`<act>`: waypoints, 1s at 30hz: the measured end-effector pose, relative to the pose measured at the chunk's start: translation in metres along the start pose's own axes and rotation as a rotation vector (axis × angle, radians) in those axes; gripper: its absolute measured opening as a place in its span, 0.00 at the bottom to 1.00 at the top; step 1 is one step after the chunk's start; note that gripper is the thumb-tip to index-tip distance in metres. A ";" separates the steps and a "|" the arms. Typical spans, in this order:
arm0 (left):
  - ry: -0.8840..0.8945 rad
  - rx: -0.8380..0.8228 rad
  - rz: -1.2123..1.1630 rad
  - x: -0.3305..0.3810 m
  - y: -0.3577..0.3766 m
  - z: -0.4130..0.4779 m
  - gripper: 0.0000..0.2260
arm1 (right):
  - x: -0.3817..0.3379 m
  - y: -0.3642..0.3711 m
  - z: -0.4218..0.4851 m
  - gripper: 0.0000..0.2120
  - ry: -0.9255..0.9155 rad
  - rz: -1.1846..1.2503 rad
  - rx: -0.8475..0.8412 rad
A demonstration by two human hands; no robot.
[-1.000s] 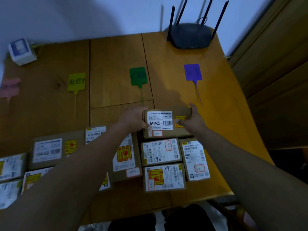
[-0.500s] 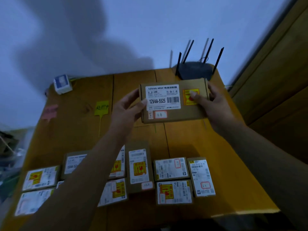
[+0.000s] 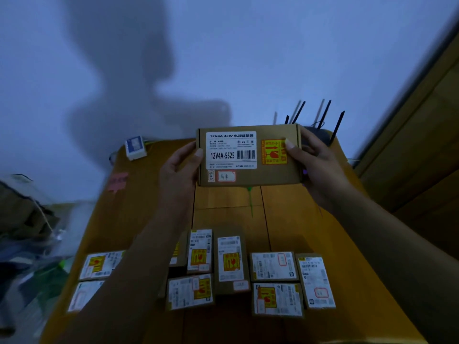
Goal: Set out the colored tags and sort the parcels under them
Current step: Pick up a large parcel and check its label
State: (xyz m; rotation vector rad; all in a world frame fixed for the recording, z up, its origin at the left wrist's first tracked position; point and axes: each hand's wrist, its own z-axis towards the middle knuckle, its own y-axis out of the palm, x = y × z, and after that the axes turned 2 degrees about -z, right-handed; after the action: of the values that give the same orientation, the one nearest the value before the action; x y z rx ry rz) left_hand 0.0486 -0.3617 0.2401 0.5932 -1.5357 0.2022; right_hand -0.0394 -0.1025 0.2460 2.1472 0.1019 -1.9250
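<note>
12V4A-5525 adapter box (image 3: 248,155) is held aloft above the green tag (image 3: 250,196), label facing the camera, gripped at both ends by left hand (image 3: 178,170) and right hand (image 3: 316,165), thumbs on its face. Risk: handwritten sticker (image 3: 226,176) misread in dim light, box sorted under wrong tag

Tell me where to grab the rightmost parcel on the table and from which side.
Best pinch the rightmost parcel by its near and far short ends, from above: it lies flat, and neighbouring parcels crowd its left long edge.
</note>
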 end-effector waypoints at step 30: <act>-0.056 -0.066 0.169 -0.050 0.053 0.002 0.07 | 0.021 -0.048 -0.032 0.16 0.096 -0.161 0.334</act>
State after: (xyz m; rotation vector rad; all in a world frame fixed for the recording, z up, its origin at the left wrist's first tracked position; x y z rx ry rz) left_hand 0.0188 -0.3058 0.2038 0.4204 -1.6415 0.2648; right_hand -0.0165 -0.0510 0.2213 2.5167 -0.0337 -2.0489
